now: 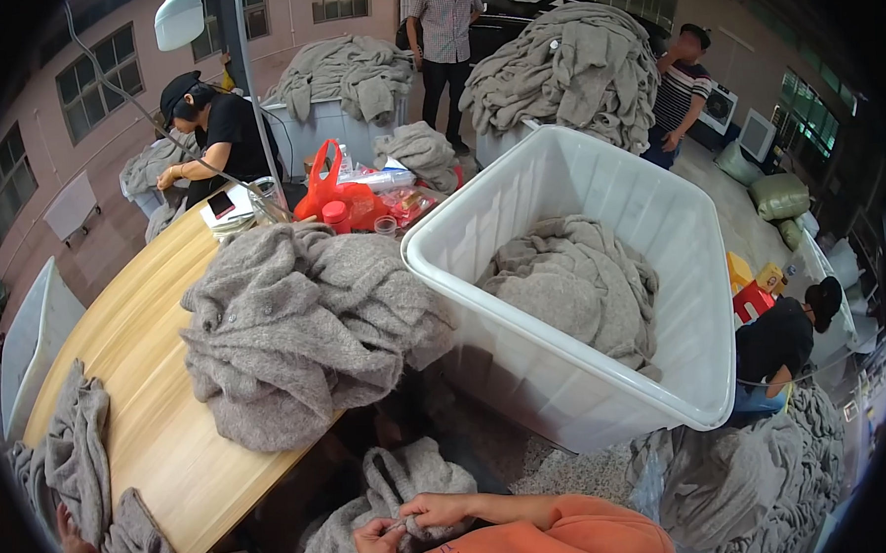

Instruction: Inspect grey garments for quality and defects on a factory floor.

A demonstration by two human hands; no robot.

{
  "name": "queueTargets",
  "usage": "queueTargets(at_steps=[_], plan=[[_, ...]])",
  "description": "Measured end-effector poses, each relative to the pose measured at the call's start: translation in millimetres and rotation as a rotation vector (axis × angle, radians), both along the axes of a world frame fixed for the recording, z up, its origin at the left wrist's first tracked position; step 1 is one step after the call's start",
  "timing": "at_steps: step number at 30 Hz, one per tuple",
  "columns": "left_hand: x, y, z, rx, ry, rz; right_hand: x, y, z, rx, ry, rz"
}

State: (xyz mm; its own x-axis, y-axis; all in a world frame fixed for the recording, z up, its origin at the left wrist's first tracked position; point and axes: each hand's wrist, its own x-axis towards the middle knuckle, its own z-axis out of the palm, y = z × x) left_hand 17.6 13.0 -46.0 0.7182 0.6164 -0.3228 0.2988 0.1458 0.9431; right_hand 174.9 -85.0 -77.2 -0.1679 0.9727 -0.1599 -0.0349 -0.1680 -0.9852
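Two bare hands meet low in the view, close together, over one grey knitted woollen garment (pixel 398 496) that lies bunched in the wearer's lap. The left hand (pixel 376 546) pinches a fold of the knit, and the right hand (pixel 436 512), coming from an orange sleeve (pixel 563 533), pinches the same fold just beside it, so both are clamped on the fabric.

Above the lap, one large heap of the same grey knitwear (pixel 302 327) rests on the long light wooden table (pixel 153 428), overhanging its near edge. A smaller grey piece (pixel 81 470) drapes over the table's left end, where another person's hand (pixel 74 550) shows at the lower edge.

One big white plastic tub (pixel 576 370) stands just right of the table, with a low mound of grey knitwear (pixel 577 285) in its bottom. Two more tall piles of grey cloth (pixel 573 73) rise at the back, and another spreads on the floor at lower right (pixel 768 470).

Four other people are in view: one in black with a cap (pixel 214 128) seated at the table's far end, one in a checked shirt (pixel 447 29) standing behind, one in a striped shirt (pixel 680 93) beside the rear pile, and one in black (pixel 777 346) crouched beyond the tub. A red plastic bag (pixel 335 187) and small bottles sit at the table's far end. One white lamp (pixel 179 18) hangs overhead. The room has pink walls with barred windows and a speckled grey floor.
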Motion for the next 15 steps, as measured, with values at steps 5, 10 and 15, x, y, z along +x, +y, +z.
queueTargets(at_steps=[5,10,15], plan=[[2.8,0.4,-4.2,-0.020,-0.040,0.051,-10.9,-3.0,-11.4,-0.012,0.063,-0.177],[3.4,0.7,-6.6,0.087,-0.033,0.087,-17.9,1.0,-2.2,0.014,-0.004,-0.304],[2.3,-0.2,-7.2,0.123,-0.056,0.151,-22.9,-0.4,24.6,-0.042,-0.056,-0.426]])
